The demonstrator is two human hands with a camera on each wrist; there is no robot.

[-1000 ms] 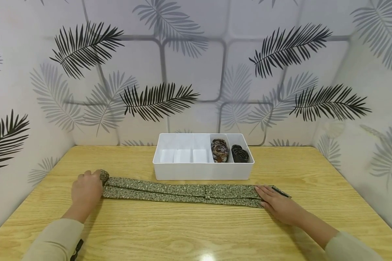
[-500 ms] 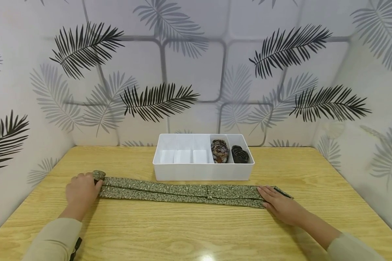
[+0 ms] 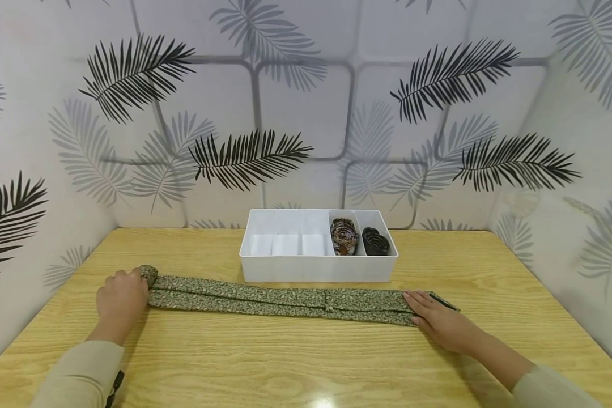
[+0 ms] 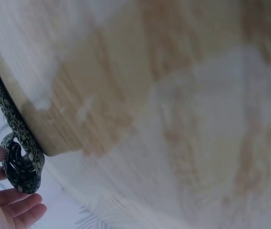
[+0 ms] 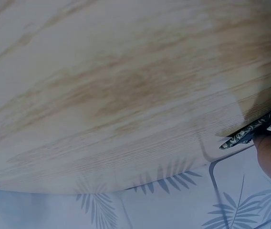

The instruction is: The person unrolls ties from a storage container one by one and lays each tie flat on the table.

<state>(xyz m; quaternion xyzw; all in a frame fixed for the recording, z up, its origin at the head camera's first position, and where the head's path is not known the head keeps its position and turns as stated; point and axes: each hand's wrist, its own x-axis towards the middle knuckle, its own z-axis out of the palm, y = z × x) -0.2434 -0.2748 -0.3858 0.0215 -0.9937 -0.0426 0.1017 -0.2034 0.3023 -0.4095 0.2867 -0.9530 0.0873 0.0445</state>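
Note:
A green patterned necktie [image 3: 265, 298] lies stretched across the table, its seamed back facing up. Its left end is a coil [image 3: 149, 274], which my left hand [image 3: 120, 301] holds at the far left. In the left wrist view, thumb and fingers of the left hand [image 4: 9, 205] curl about the coil [image 4: 23, 167], whose loops show from the side. Over the right end of the necktie my right hand [image 3: 441, 320] lies flat with its fingers straight, pressing it to the table. The tip of the necktie [image 5: 240, 138] pokes out past that hand in the right wrist view.
Behind the necktie stands a white divided box [image 3: 316, 268]. Its two right compartments hold a brown patterned rolled tie [image 3: 344, 235] and a dark rolled tie [image 3: 375, 242]; the others hold nothing. A leaf-patterned wall [image 3: 306, 187] rises at the table's [image 3: 265, 362] back edge.
My left hand has moved left with the coil, and a longer stretch of the necktie now lies flat. The right hand and right end have shifted slightly right.

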